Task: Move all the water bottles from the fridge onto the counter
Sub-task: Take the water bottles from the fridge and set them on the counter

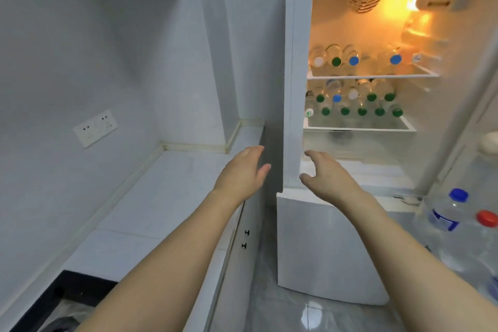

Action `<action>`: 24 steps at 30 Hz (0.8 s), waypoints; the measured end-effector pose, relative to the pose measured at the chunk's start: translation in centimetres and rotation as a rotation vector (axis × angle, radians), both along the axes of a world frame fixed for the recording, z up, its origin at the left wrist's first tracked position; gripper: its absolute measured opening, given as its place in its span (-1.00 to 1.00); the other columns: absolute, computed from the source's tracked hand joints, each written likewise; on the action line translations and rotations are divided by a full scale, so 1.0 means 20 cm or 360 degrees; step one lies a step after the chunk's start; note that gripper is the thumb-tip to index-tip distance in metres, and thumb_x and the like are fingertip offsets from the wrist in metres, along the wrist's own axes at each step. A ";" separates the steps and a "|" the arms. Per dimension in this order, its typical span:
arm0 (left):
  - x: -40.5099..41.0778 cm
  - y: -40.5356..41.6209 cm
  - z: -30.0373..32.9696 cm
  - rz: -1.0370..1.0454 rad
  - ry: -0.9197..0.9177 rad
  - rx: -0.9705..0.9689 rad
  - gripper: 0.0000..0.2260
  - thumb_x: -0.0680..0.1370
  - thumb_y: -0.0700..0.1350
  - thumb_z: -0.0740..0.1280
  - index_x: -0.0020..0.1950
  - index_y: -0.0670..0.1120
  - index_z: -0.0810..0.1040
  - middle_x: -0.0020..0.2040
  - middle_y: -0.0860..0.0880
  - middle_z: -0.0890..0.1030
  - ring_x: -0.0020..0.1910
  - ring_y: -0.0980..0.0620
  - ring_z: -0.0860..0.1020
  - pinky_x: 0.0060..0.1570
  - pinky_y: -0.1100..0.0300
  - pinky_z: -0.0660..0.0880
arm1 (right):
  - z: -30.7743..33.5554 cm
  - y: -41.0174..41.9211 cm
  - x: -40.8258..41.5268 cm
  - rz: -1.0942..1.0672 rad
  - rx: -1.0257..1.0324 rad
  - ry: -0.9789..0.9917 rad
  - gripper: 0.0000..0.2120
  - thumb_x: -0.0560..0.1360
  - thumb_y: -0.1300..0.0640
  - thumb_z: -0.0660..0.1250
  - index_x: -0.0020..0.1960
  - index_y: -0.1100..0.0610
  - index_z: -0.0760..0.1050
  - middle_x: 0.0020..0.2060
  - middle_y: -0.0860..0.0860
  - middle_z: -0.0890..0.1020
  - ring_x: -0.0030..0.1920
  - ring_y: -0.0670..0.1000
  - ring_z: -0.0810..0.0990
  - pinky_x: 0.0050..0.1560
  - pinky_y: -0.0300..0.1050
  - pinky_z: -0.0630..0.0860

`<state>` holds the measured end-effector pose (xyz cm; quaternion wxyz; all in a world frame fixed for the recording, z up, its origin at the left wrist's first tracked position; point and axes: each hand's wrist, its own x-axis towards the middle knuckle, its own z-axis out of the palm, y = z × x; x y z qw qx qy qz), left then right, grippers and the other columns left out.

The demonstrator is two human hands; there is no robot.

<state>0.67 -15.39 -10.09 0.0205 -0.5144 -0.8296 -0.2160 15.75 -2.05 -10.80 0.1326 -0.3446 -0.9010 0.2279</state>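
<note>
In the head view the fridge (293, 62) is standing open with its lamp glowing, and the water bottles are lying on their sides with caps facing out; one row is sitting on the upper shelf (374, 76), and a fuller, two-deep stack is resting in the lower tray (358, 127); the counter (167, 197) to the left is showing no bottle on the stretch that is in view; both hands are reaching forward and holding nothing; the left hand (242, 172) is hovering over the counter's right edge with fingers straight and relaxed, and the right hand (327, 175) is hanging in front of the fridge opening, below the lower tray, fingers loosely spread; two larger bottles, a blue-capped bottle (447, 213) and a red-capped bottle (485, 226), are standing in the door rack (458, 256) at right; judging by this, the task is only starting, with the first reach under way; the next move is likely calling for the right hand to rise to the tray and curl round a cap end, drawing the bottle straight out so the stacked neighbours are not rolling forward.
</note>
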 end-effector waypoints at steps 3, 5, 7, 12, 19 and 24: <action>0.00 0.32 0.05 -0.0033 -0.0015 0.0032 -0.53 0.65 0.03 0.18 0.53 -0.08 0.23 0.50 -0.02 0.32 0.45 -0.02 0.32 0.37 0.08 0.28 | 0.04 0.29 0.00 -0.0063 0.0003 0.0041 -0.42 0.56 0.09 0.26 0.54 0.10 0.17 0.50 0.05 0.27 0.46 0.09 0.28 0.40 -0.03 0.26; -0.01 0.51 0.10 -0.0066 -0.0018 0.0060 -0.54 0.64 0.03 0.19 0.51 -0.08 0.26 0.46 -0.03 0.37 0.41 -0.04 0.37 0.33 0.07 0.33 | 0.07 0.46 -0.01 -0.0111 0.0011 0.0060 -0.41 0.55 0.08 0.26 0.53 0.10 0.18 0.50 0.06 0.27 0.46 0.09 0.28 0.39 -0.03 0.28; -0.01 0.72 0.16 -0.0096 0.0038 0.0087 -0.56 0.63 0.02 0.20 0.48 -0.09 0.29 0.40 -0.07 0.44 0.34 -0.07 0.43 0.27 0.06 0.38 | 0.12 0.66 -0.03 -0.0163 0.0016 0.0096 -0.42 0.55 0.08 0.27 0.52 0.11 0.19 0.48 0.07 0.29 0.45 0.09 0.29 0.38 -0.03 0.28; -0.02 1.16 0.32 -0.0134 0.0161 0.0180 -0.66 0.62 -0.03 0.22 0.36 -0.12 0.40 0.26 -0.13 0.52 0.19 -0.12 0.50 0.10 0.04 0.44 | 0.28 1.05 -0.10 -0.0191 0.0050 0.0266 -0.51 0.52 0.17 0.27 0.43 0.13 0.33 0.36 0.14 0.42 0.33 0.15 0.41 0.26 0.01 0.38; -0.17 1.66 0.48 -0.0104 0.0295 0.0165 -0.76 0.61 -0.05 0.23 0.23 -0.11 0.46 0.10 -0.11 0.56 -0.05 -0.07 0.52 -0.17 0.12 0.42 | 0.44 1.54 -0.27 -0.0378 0.0050 0.0570 -0.62 0.56 0.12 0.25 0.36 0.14 0.39 0.26 0.11 0.51 0.21 0.15 0.49 0.11 -0.02 0.42; -0.26 1.99 0.52 -0.0118 0.0508 0.0049 -0.78 0.61 -0.06 0.20 0.22 -0.11 0.42 0.10 -0.10 0.53 0.01 -0.09 0.51 -0.21 0.10 0.38 | 0.44 1.82 -0.40 -0.0471 0.0165 0.0486 -0.60 0.57 0.03 0.23 0.35 0.18 0.40 0.25 0.14 0.53 0.20 0.16 0.52 0.14 0.03 0.47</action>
